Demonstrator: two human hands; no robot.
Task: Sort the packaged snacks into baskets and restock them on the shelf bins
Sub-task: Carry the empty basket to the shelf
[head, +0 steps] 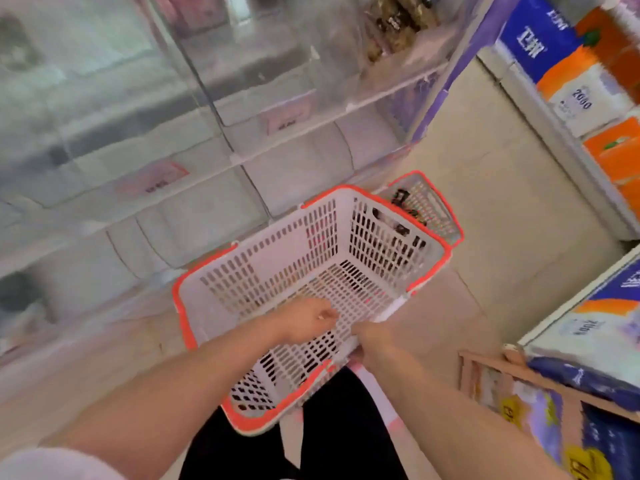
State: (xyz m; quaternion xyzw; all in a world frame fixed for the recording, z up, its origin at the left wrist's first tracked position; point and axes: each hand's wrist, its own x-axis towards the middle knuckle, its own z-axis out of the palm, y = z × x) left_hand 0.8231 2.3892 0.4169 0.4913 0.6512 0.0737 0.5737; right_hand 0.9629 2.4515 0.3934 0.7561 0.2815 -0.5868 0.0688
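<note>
A white perforated basket point(277, 271) with an orange rim hangs in front of me, and nothing shows inside it. My right hand point(370, 344) grips its white handle at the near right rim. My left hand point(306, 318) reaches down into the basket with its fingers bent toward the bottom; blur hides whether it pinches anything. A second orange-rimmed basket point(429, 206) stands on the floor behind, with dark packaged snacks point(401, 199) in it. Clear shelf bins point(277, 81) fill the upper left; one at the top holds brown packaged snacks point(398, 26).
Pink price labels point(287, 119) hang on the bin fronts. Stacked tissue packs in blue, orange and white point(585, 74) line the right shelf. More packs and a wooden frame point(540, 379) stand at the lower right. Beige floor point(502, 237) runs between the shelves.
</note>
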